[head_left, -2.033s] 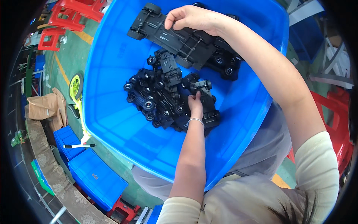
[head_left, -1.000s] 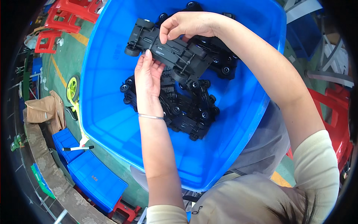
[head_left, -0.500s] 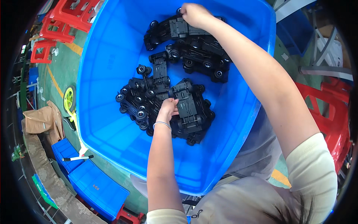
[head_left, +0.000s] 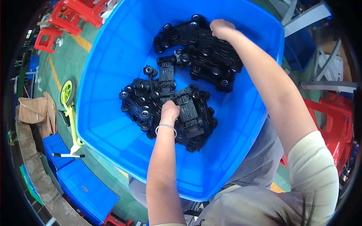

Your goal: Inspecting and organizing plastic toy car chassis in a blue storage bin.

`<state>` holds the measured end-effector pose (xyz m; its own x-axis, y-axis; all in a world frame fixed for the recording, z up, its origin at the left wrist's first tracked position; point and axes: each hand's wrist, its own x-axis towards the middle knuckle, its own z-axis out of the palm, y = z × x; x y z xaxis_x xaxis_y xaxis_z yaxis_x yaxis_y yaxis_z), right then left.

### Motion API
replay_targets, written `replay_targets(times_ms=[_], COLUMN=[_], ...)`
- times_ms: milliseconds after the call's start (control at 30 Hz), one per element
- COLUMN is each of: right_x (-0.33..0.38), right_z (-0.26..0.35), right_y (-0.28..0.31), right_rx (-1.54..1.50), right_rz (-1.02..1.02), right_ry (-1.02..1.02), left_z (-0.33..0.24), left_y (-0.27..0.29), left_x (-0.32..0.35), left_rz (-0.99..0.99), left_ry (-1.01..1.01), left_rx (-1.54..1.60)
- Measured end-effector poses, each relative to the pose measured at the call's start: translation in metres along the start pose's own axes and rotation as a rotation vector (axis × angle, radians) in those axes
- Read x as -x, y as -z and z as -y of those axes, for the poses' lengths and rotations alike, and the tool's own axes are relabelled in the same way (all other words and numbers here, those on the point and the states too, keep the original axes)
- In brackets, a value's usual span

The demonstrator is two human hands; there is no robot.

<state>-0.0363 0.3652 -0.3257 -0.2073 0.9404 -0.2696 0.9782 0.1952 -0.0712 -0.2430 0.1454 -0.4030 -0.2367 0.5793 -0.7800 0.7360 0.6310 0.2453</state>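
Black wheeled chassis [head_left: 189, 113] overlap, partly hidden; beside them, left hand [head_left: 171, 112] and right hand [head_left: 223, 29] have curled fingers, tips obscured, hold impossible to tell.

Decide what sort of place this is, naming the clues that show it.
Probably a workshop or factory floor: a big blue tub holds many similar black wheeled chassis, and yellow lines mark the green floor.

the chassis [head_left: 189, 113] are black, the tub [head_left: 107, 90] blue, the floor [head_left: 73, 56] green.
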Motion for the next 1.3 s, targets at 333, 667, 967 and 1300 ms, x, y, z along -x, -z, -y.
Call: replay_targets(times_ms=[333,667,967,1300], right_x=[0.041,0.081,0.068,0.066], right_z=[0.046,0.09,0.075,0.075], right_y=[0.045,0.054,0.053,0.05], right_rx=[-0.656,-1.082,-1.072,-1.003], right_rz=[0.115,0.337,0.211,0.335], right_ry=[0.641,0.759,0.552,0.558], left_z=[-0.067,-0.055,-0.061,-0.061], left_y=[0.073,0.091,0.1,0.1], left_x=[0.068,0.07,0.089,0.087], left_rz=[0.082,0.133,0.141,0.147], left_ry=[-0.572,-0.712,-0.788,-0.773], left_rx=[1.217,1.679,1.596,1.608])
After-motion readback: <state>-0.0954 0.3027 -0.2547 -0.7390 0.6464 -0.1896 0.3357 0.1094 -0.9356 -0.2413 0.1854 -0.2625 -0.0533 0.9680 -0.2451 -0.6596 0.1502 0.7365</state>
